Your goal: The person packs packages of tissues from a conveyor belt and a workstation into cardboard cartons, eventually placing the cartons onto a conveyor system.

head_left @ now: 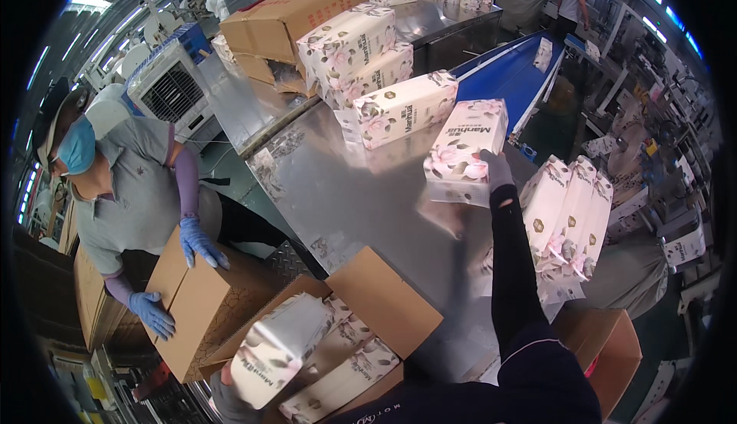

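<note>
While a white flower-printed soft pack [265, 359] is held by the grey-gloved left hand [229, 399] over an open brown cardboard box [395, 301], a second floral pack [464, 144] is gripped at its right side by the right hand [498, 169] over the silver metal table [361, 216] (contact cannot be determined).

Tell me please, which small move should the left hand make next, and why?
Probably the left hand should lower its pack into the open box, because it holds this pack tilted at the box's opening, next to other packs already inside.
</note>
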The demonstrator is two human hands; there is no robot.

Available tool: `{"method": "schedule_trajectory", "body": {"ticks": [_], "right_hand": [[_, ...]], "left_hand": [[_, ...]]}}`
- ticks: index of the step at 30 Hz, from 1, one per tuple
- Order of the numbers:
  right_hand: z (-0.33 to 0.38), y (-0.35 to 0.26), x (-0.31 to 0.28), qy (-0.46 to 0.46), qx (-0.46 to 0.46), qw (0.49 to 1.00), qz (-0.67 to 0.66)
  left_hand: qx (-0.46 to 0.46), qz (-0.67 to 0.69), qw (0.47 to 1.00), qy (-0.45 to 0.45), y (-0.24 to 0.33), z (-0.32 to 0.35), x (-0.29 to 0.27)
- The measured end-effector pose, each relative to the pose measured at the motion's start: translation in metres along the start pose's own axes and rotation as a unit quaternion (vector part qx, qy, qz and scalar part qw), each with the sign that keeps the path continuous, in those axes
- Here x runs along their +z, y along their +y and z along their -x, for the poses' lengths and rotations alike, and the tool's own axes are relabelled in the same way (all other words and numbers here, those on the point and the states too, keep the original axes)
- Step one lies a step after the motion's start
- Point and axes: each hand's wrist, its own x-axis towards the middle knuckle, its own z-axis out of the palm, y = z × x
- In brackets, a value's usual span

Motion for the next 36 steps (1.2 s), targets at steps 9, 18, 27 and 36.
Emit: {"method": "schedule_trajectory", "body": {"ticks": [9, 18, 27, 36], "right_hand": [[0.281, 0.058, -0.016, -0.305, 0.054, 0.939, -0.149], [0.371, 0.083, 0.050, -0.550, -0.355, 0.551, 0.517], [0.388, 0.072, 0.153, -0.648, -0.196, 0.397, 0.620], [0.397, 0.113, 0.093, -0.697, -0.260, 0.241, 0.624]], "left_hand": [[0.072, -0.066, 0.942, -0.321, -0.047, 0.014, 0.131], [0.203, 0.460, 0.865, -0.012, 0.049, -0.042, -0.062], [0.262, 0.173, 0.940, 0.132, -0.005, -0.003, -0.058], [-0.019, -0.123, 0.934, -0.334, -0.103, 0.003, 0.122]]}}
